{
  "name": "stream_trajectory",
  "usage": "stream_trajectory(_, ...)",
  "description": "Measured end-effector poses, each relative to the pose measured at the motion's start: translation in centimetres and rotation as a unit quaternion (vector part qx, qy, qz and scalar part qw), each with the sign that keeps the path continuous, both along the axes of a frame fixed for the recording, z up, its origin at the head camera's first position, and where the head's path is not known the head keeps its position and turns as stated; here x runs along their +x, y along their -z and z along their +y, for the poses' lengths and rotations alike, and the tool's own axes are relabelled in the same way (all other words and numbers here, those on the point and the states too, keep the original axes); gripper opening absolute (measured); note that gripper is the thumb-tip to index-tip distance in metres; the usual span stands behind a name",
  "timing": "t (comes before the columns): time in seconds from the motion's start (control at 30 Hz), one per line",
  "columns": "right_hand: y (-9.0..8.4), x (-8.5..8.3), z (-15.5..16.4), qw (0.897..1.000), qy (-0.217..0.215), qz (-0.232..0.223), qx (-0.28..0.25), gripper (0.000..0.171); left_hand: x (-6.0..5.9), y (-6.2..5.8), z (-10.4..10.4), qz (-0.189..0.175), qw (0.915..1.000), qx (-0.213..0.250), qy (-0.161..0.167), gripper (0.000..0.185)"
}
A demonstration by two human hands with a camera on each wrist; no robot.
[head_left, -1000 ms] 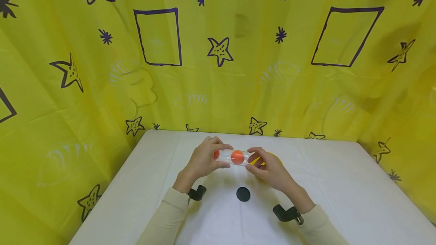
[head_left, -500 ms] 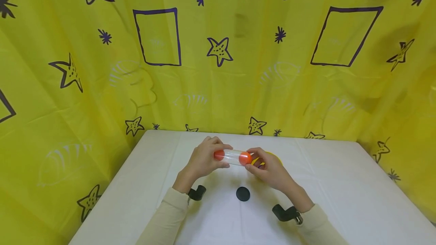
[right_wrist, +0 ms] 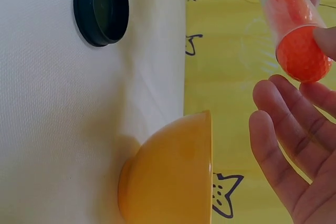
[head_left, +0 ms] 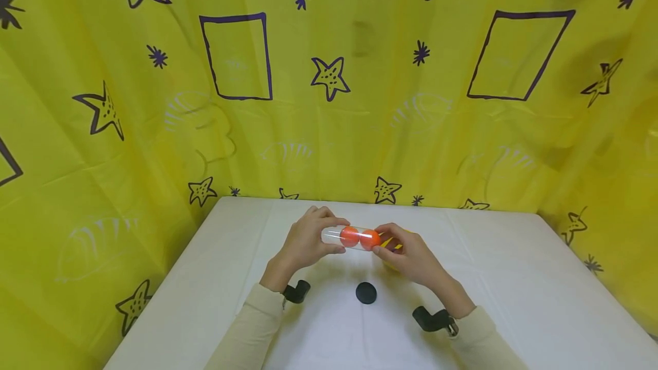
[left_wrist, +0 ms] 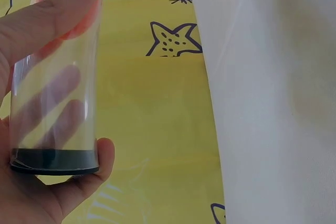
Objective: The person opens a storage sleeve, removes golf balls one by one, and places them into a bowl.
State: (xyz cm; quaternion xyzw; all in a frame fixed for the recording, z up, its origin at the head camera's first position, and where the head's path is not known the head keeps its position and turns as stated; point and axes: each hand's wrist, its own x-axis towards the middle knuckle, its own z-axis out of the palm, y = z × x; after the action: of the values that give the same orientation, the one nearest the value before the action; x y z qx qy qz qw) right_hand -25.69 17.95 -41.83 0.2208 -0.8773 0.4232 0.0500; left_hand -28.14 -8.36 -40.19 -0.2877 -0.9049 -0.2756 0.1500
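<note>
a clear tube [head_left: 332, 235], nearly level, holds two orange balls [head_left: 350, 237], one protruding from its end

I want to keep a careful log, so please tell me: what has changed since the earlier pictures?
One dimpled orange ball slid toward the right hand and now pokes out of the clear tube. The other orange ball followed from the tube's opposite end, close behind. Nothing was visibly let go. The left hand holds the tube as before; the loose black cap and yellow bowl stayed put.
</note>
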Motion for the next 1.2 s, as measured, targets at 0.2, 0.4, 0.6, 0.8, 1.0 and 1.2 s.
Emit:
stream_trajectory(0.2,-0.04,-0.12,0.33,1.000,-0.001,-0.022,0.005,0.038,0.09,-0.11,0.02,-0.001,1.0000,-0.005,-0.003,0.048)
stream_trajectory(0.4,-0.02,-0.26,0.37,1.000,-0.008,-0.017,0.011,0.039,-0.08,0.02,-0.10,-0.001,0.9999,-0.008,-0.007,0.048)
stream_trajectory(0.6,-0.03,-0.23,0.37,1.000,-0.006,-0.017,0.012,0.039,-0.14,-0.03,-0.24,-0.005,1.0000,0.001,-0.001,0.049)
stream_trajectory(0.8,-0.08,-0.06,0.43,1.000,0.001,-0.012,0.015,0.040,-0.16,-0.01,-0.34,-0.002,1.0000,0.005,0.005,0.050)
stream_trajectory(1.0,-0.16,-0.06,0.44,1.000,0.002,-0.012,0.004,0.038,-0.18,0.05,-0.34,-0.004,1.0000,0.008,0.001,0.049)
stream_trajectory(1.2,-0.11,-0.10,0.42,1.000,0.015,-0.007,0.010,0.037,-0.18,0.09,-0.33,-0.003,0.9999,0.009,-0.007,0.048)
